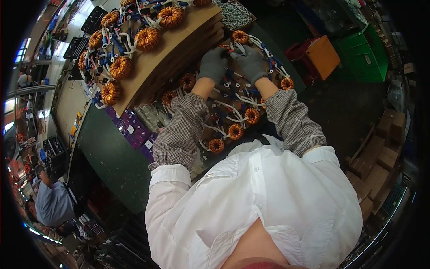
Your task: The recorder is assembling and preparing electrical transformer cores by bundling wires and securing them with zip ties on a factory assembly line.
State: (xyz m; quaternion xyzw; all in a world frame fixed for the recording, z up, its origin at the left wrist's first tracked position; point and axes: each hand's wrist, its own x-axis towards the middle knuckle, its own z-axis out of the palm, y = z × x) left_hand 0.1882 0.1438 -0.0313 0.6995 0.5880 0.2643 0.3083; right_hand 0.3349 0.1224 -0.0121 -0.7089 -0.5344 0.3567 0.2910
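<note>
My left hand (213,66), in a grey glove, reaches to the far end of a board (242,85) covered with copper-wound ring coils. Its fingers are curled closed beside a partly covered coil; what they grip is hidden. Right next to it, my right hand (251,63), gloved too, has its fingers pinched around a white-sleeved lead (241,48). Just beyond lies another ring coil (239,36). More coils, such as one nearer to me (235,132), sit along the board's edges with white and blue sleeved leads ending in ring terminals.
On the left, a stack of curved brown boards (188,42) carries more coils. Purple packs (131,128) lie on the green table (107,157). A box of small metal parts (235,15) stands at the back. An orange-topped stool (323,54) and green bin (363,54) are right; another person (53,201) is left.
</note>
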